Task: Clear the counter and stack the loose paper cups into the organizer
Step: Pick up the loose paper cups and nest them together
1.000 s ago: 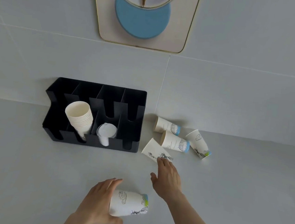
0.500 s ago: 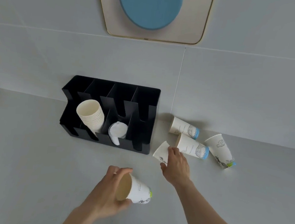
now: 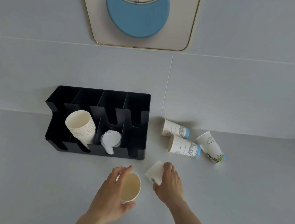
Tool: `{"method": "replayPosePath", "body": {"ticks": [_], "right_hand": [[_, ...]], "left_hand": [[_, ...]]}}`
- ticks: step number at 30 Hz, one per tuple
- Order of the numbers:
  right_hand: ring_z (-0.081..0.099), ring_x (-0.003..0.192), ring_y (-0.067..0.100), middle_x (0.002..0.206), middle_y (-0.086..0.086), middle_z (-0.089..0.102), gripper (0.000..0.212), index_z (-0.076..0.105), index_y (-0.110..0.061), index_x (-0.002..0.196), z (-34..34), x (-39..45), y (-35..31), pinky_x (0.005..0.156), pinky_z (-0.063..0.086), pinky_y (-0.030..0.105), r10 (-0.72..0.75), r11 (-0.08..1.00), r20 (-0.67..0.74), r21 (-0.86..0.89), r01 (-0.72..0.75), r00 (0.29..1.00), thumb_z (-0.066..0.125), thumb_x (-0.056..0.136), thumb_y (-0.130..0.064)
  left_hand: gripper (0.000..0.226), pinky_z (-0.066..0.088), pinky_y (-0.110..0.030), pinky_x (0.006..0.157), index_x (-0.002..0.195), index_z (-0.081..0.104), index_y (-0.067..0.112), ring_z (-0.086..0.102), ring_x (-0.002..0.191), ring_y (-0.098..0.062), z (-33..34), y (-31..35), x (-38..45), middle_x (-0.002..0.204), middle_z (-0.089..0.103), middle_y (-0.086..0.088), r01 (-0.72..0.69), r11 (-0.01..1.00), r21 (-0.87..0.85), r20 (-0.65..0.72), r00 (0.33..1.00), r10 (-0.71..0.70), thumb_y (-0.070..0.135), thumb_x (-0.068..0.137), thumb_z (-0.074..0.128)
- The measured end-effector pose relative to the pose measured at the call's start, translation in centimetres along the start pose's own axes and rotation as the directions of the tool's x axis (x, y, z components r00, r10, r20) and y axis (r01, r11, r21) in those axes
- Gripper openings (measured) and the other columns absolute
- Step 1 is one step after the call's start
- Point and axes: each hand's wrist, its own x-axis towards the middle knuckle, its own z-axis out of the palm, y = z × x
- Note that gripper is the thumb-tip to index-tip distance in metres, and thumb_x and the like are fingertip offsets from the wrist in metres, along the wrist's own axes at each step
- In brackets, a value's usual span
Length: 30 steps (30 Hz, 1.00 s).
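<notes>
Gripping one paper cup each, both hands work low over the grey counter (image 3: 30,173). The left hand (image 3: 111,194) wraps fingers and thumb around a cup (image 3: 131,187) whose open mouth faces up toward the camera, showing a plain tan inside and a thin white rim. The right hand (image 3: 170,183) closes over a second cup (image 3: 154,172), white with a small dark line drawing near the thumb; it points its wider end away from the palm, toward the organizer.

Beyond the two grips, up and to the left, the black organizer (image 3: 93,150) sits against the wall, its slotted front facing the hands. A leaning stack of plain cups (image 3: 80,125) fills one of its left compartments, and a stack of clear lids (image 3: 110,140) sits in the next one to the right. Past the right hand's knuckles, three more printed cups lie on their sides: one by the wall (image 3: 174,131), one just in front of it (image 3: 184,147) and apparently touching it, and one further right (image 3: 211,147) with a green and blue base. Nothing lies between the held cups and the organizer's front.

Most of the right hand's cup is hidden beneath the fingers, so its base cannot be seen. Both forearms are cut off by the bottom edge, as is the wall ornament (image 3: 139,16) at the top.
</notes>
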Motion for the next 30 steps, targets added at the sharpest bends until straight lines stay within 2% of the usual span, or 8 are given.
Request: {"method": "replayPosePath", "body": {"ticks": [4,8,12,15,17,20,25,30], "right_hand": [[0.058,0.120,0.032,0.138,0.005,0.042,0.101,0.022,-0.018,0.155,-2.1,-1.5,-1.3,0.089,0.053,0.039,0.059,0.982,-0.056,0.181,-0.048,0.997,0.083,0.075,-0.029],[0.057,0.109,0.025,0.127,0.001,0.048,0.089,0.041,-0.020,0.143,-6.8,-3.6,-4.3,0.084,0.047,0.032,0.072,0.928,-0.236,0.372,0.022,0.969,0.088,0.068,-0.021],[0.063,0.110,0.007,0.120,-0.016,0.062,0.082,0.046,-0.034,0.131,-9.4,-6.0,-8.6,0.087,0.055,0.025,-0.004,0.760,-0.242,0.630,0.160,0.970,0.091,0.064,-0.022],[0.062,0.112,0.004,0.117,-0.023,0.062,0.080,0.046,-0.036,0.128,-8.2,-7.2,-9.4,0.088,0.055,0.018,-0.087,0.763,-0.198,0.617,0.193,0.976,0.092,0.065,-0.018],[0.062,0.113,0.004,0.118,-0.022,0.062,0.080,0.047,-0.036,0.128,-6.7,-7.5,-9.2,0.088,0.053,0.018,-0.087,0.781,-0.179,0.599,0.179,0.980,0.092,0.064,-0.022],[0.061,0.113,0.002,0.119,-0.021,0.061,0.078,0.046,-0.037,0.128,-4.9,-7.9,-8.7,0.091,0.052,0.018,-0.057,0.789,-0.163,0.597,0.145,0.985,0.090,0.066,-0.022],[0.058,0.113,-0.004,0.116,-0.033,0.057,0.078,0.046,-0.038,0.127,-3.8,-8.7,-8.9,0.087,0.049,0.010,-0.034,0.804,-0.142,0.584,0.111,0.989,0.091,0.065,-0.019],[0.060,0.110,-0.002,0.119,-0.022,0.062,0.078,0.049,-0.035,0.127,-2.7,-9.4,-9.2,0.083,0.051,0.015,-0.007,0.801,-0.102,0.595,0.066,0.995,0.091,0.062,-0.029]], "left_hand": [[0.115,0.049,-0.029,0.095,0.150,0.000,0.048,0.046,0.123,-0.007,-0.1,-0.7,0.3,0.140,0.027,0.023,-0.041,0.995,-0.095,0.042,0.998,0.045,0.053,0.066,0.077],[0.115,0.050,-0.029,0.092,0.150,0.003,0.047,0.045,0.121,-0.005,0.1,-1.2,0.8,0.133,0.033,0.024,-0.117,0.976,-0.183,0.057,0.990,0.129,0.052,0.064,0.079],[0.118,0.050,-0.030,0.093,0.150,0.010,0.041,0.045,0.122,-0.005,0.5,-2.2,0.8,0.130,0.036,0.022,-0.091,0.972,-0.217,0.026,0.995,0.098,0.054,0.057,0.082],[0.115,0.052,-0.031,0.091,0.145,0.023,0.038,0.047,0.122,-0.005,0.9,-2.3,1.2,0.128,0.043,0.022,-0.052,0.970,-0.239,0.012,0.998,0.056,0.055,0.050,0.085],[0.111,0.052,-0.030,0.091,0.142,0.027,0.036,0.049,0.121,-0.006,0.9,-2.1,1.4,0.128,0.045,0.021,-0.052,0.968,-0.246,0.005,0.999,0.055,0.053,0.049,0.085],[0.111,0.053,-0.028,0.091,0.142,0.027,0.039,0.051,0.120,-0.003,0.8,-2.0,1.4,0.133,0.045,0.025,-0.058,0.962,-0.266,-0.011,0.998,0.057,0.053,0.049,0.084],[0.115,0.054,-0.029,0.093,0.145,0.027,0.039,0.052,0.122,-0.002,0.6,-2.5,0.9,0.138,0.047,0.024,-0.080,0.951,-0.299,-0.020,0.997,0.078,0.055,0.047,0.086],[0.109,0.053,-0.025,0.092,0.141,0.032,0.041,0.055,0.120,-0.001,0.4,-2.5,0.4,0.132,0.051,0.028,-0.079,0.924,-0.374,-0.022,0.997,0.076,0.063,0.049,0.085]]}}
